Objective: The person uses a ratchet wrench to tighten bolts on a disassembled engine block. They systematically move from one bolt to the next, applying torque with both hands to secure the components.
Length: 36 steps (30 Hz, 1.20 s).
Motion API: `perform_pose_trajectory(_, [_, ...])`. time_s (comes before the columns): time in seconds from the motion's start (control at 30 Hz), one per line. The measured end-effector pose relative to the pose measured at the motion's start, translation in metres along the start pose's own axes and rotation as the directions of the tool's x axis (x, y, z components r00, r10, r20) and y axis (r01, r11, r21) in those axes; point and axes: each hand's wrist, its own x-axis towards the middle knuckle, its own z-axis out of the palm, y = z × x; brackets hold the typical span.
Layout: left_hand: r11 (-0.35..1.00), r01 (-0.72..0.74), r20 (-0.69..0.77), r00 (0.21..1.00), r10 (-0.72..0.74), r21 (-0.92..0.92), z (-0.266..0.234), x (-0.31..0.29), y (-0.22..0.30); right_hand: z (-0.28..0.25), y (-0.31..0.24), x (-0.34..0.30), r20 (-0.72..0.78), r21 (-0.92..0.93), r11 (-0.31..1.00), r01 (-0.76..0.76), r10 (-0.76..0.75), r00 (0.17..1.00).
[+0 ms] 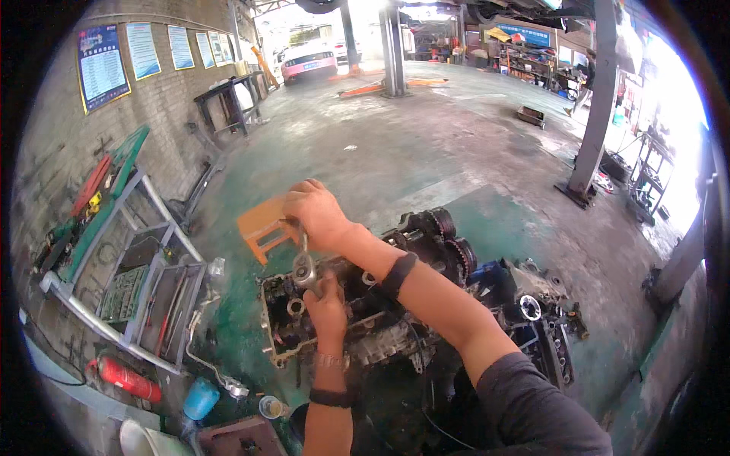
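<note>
A metal ratchet wrench (304, 267) stands above an opened engine (277, 353), its round head at the lower end of the handle. My right hand (318, 215) is closed around the top of the handle. Just below the head, my left hand (328, 308) is closed on the ratchet wrench, its thumb pressed near the head. What the tool's lower end meets is hidden by my left hand. Dark round sprockets (433, 224) sit at the engine's far right end, partly behind my right forearm.
An orange stool (258, 228) stands beyond the engine. Loose engine parts (532, 308) lie on the right. To the left are a metal tool cart (171, 243), a red fire extinguisher (129, 380), a blue container (201, 399) and a cup (271, 407). A grey post (597, 114) rises at right.
</note>
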Motion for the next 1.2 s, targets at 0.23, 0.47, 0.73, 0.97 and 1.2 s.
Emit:
perform_pose_trajectory(0.23, [0.996,-0.054,0.028,0.998,0.052,0.077,-0.002,0.001,-0.004,-0.021,0.000,-0.013,-0.072,-0.124,0.990,-0.069,0.060,0.996])
perform_pose_trajectory(0.47, [0.958,-0.204,0.094,0.978,0.188,0.201,-0.008,0.011,-0.023,-0.058,-0.006,-0.032,-0.077,-0.264,0.951,-0.159,0.143,0.987])
perform_pose_trajectory(0.73, [0.918,-0.178,0.065,0.984,0.166,0.354,-0.009,0.008,-0.025,-0.117,-0.035,-0.067,-0.039,-0.368,0.903,-0.220,0.222,0.974])
perform_pose_trajectory(0.97, [0.952,-0.190,0.073,0.981,0.177,0.240,-0.006,0.006,-0.026,-0.190,-0.115,-0.116,0.039,-0.381,0.890,-0.252,0.288,0.957])
perform_pose_trajectory(1.2, [0.880,-0.213,-0.052,0.965,0.259,0.424,0.008,-0.004,-0.005,-0.195,-0.127,-0.135,0.046,-0.311,0.904,-0.293,0.322,0.946])
